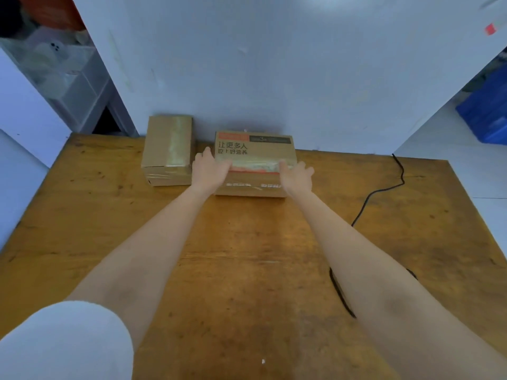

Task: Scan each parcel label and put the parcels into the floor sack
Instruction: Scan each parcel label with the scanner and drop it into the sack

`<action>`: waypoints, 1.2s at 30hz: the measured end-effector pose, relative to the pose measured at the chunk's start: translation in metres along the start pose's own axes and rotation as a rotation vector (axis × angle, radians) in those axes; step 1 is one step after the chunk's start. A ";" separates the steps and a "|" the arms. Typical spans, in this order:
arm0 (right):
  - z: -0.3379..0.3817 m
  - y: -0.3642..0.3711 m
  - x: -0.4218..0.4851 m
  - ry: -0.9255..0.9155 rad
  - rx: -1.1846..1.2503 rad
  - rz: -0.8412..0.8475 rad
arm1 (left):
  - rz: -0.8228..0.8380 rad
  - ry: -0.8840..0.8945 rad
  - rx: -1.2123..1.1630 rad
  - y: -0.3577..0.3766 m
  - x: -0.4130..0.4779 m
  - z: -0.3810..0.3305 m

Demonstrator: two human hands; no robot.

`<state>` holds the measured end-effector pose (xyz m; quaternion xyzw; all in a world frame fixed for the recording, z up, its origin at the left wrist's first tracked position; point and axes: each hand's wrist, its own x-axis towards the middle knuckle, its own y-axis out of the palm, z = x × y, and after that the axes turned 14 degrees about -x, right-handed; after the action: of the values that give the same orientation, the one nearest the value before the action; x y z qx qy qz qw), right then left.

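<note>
Wooden surface [247,270], worn and stained, far edge set against a pale wall. Resting directly on it along that edge are a plain carton [167,149] sealed with clear tape (left) and, just beside it, a printed carton [258,145] bearing Chinese characters. A black cable [359,212] snakes down the right side. A small white speck [263,361] lies near the front edge.

Soft cool light, mild glare on the table [247,256], slight overall blur, wide-angle bending at edges.
</note>
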<state>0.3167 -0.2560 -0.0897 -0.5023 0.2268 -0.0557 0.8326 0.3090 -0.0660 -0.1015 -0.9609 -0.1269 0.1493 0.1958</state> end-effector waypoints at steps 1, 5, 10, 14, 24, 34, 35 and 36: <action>-0.009 -0.003 0.000 0.010 -0.025 0.007 | 0.015 -0.016 -0.059 0.003 -0.009 0.000; -0.048 -0.021 -0.006 -0.056 -0.115 0.069 | 0.049 -0.014 -0.236 0.011 -0.051 0.002; -0.088 -0.051 -0.019 -0.191 -0.134 0.090 | -0.047 -0.114 -0.432 0.013 -0.106 -0.001; -0.112 -0.073 -0.032 -0.294 0.083 0.159 | -0.034 -0.111 -0.574 0.018 -0.148 -0.014; -0.139 -0.115 -0.050 -0.293 -0.286 0.310 | 0.344 -0.235 -0.613 0.023 -0.233 -0.028; -0.155 -0.124 -0.062 -0.189 -0.177 0.602 | 0.246 -0.348 -0.449 0.026 -0.255 -0.025; -0.154 -0.126 -0.062 -0.195 -0.155 0.614 | 0.228 -0.348 -0.472 0.026 -0.256 -0.025; -0.153 -0.128 -0.061 -0.207 -0.124 0.621 | 0.206 -0.350 -0.496 0.026 -0.256 -0.025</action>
<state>0.2135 -0.4238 -0.0200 -0.4619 0.2862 0.2657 0.7963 0.0862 -0.1751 -0.0294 -0.9468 -0.0932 0.2959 -0.0855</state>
